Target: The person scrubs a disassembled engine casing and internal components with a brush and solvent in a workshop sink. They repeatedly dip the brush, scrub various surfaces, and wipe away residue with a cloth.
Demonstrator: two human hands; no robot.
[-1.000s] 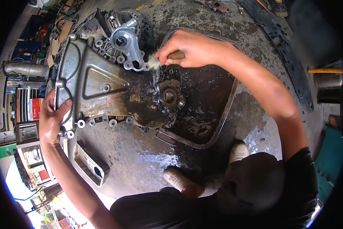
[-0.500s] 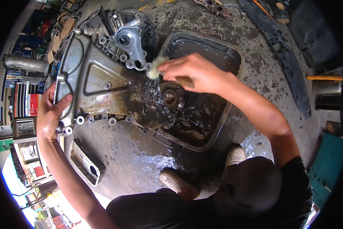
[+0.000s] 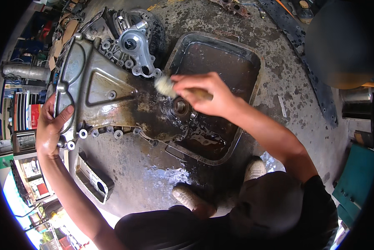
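head view: my left hand [image 3: 51,129] grasps the wide end of a grey cast-metal cover [image 3: 110,110], thumb laid over the near face, fingers going out of sight behind the edge. my right hand [image 3: 205,89] grips a brush [image 3: 165,86] by its brown handle [image 3: 200,93], pale bristles pointing to the left.

cover: lies crosswise in front of me, wide end left, narrow end reaching over the left part of a shallow metal tray [image 3: 257,77]. raised triangular outline on its face, small round boss inside that. metal greyer at the wide end, dark and wet-looking toward the narrow end, where a round bore [image 3: 180,106] sits. bolt eyes along the lower edge.

brush: bristles over the dark narrow end, just up and left of the bore. cannot tell how firmly they press.

tray: dark liquid [image 3: 205,139] inside, glossy toward the near side. rounded corners, dirty rim.

round about: silver casting [image 3: 132,50] beyond the cover, its lower end near the bristles; black tyre [image 3: 157,35] behind it. box-shaped metal part [image 3: 91,177] on the stained concrete floor [image 3: 141,166], near my left forearm. two pale shoes [image 3: 254,168] below the tray.
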